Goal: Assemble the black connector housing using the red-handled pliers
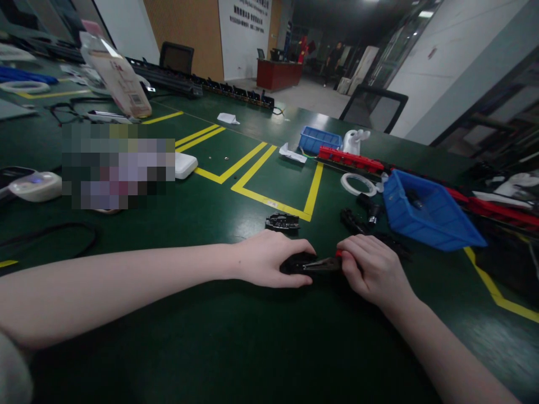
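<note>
L hand [269,259]: clamped on black part [295,262], on desk [210,336].
R hand [373,268]: gripping red-handled pliers [322,264], tip at part.
Nearby: blue bin [429,210].

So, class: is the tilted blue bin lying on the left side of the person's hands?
No, the tilted blue bin lies on the green table right of both hands, beyond the right hand.

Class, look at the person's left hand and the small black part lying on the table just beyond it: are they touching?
Apart. In the head view, a strip of green table shows between the left hand and the small black part beyond its knuckles.
</note>
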`<action>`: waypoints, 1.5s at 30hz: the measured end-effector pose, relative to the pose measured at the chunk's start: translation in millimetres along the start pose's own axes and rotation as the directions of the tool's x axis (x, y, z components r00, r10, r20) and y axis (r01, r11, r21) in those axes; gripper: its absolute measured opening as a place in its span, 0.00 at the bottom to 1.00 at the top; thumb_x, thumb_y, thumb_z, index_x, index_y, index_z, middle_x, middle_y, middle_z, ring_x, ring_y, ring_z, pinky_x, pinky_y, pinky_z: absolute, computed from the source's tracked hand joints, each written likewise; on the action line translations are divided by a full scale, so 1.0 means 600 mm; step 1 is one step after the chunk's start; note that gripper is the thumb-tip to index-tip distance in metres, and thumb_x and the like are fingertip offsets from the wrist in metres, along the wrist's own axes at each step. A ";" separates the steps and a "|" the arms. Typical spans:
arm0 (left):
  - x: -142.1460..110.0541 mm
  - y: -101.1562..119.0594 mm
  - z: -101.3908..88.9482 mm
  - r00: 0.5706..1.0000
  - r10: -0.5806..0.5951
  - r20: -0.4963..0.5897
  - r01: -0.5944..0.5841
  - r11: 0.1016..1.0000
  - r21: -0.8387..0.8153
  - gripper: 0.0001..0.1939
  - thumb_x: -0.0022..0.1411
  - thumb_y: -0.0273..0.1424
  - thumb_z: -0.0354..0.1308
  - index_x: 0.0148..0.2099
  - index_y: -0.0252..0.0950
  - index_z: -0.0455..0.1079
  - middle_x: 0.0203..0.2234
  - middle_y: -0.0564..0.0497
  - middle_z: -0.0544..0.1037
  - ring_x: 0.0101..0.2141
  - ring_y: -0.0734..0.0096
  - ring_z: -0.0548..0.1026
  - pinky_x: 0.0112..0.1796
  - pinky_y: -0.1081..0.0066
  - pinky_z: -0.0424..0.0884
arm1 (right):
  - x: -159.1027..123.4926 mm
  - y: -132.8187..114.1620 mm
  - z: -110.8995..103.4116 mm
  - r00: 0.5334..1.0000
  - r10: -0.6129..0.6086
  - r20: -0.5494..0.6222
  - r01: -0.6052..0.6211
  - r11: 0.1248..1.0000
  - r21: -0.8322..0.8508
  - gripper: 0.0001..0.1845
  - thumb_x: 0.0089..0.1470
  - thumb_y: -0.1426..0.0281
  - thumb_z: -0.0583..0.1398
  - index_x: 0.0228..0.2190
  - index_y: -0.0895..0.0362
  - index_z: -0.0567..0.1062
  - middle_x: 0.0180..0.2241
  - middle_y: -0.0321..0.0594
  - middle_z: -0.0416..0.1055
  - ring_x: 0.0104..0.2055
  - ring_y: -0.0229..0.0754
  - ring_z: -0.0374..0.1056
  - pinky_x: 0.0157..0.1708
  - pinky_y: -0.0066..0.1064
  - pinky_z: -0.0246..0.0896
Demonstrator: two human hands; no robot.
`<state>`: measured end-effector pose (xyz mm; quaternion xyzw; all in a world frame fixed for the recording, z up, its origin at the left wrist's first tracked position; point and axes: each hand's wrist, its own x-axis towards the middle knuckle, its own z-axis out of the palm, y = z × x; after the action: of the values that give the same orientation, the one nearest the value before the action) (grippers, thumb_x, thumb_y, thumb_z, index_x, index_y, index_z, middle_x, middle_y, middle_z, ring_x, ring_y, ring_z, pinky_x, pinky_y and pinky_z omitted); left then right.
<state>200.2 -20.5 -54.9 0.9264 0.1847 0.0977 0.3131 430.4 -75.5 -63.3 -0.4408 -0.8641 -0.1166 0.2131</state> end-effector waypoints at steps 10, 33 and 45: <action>0.002 0.002 -0.001 1.000 -0.027 -0.004 0.027 0.999 -0.022 0.19 0.60 0.39 0.55 0.51 0.35 0.63 0.35 0.49 0.76 0.32 0.71 0.74 0.29 0.74 0.67 | 0.000 0.011 -0.003 1.000 -0.002 0.006 0.002 1.000 -0.003 0.10 0.55 0.73 0.50 0.26 0.58 0.68 0.25 0.41 0.69 0.27 0.39 0.62 0.28 0.32 0.55; 0.000 0.015 -0.006 0.998 -0.063 0.013 0.063 0.998 -0.008 0.20 0.58 0.41 0.54 0.50 0.36 0.64 0.35 0.48 0.75 0.32 0.67 0.74 0.31 0.71 0.69 | 0.003 -0.007 0.000 0.994 0.106 0.035 -0.105 0.994 -0.023 0.12 0.55 0.73 0.47 0.24 0.58 0.66 0.23 0.38 0.65 0.26 0.37 0.58 0.29 0.31 0.52; -0.008 0.023 0.004 0.995 -0.031 -0.098 0.040 0.995 0.097 0.18 0.58 0.40 0.55 0.49 0.40 0.66 0.38 0.50 0.74 0.37 0.66 0.72 0.37 0.69 0.66 | -0.004 -0.016 0.002 0.991 0.124 0.045 -0.119 0.988 -0.094 0.11 0.54 0.73 0.48 0.23 0.57 0.65 0.23 0.37 0.65 0.26 0.37 0.57 0.29 0.30 0.51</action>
<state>200.4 -33.9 -48.9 0.9315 0.2207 0.1276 0.2595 423.8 -82.3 -65.5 -0.5047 -0.8345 -0.1314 0.1775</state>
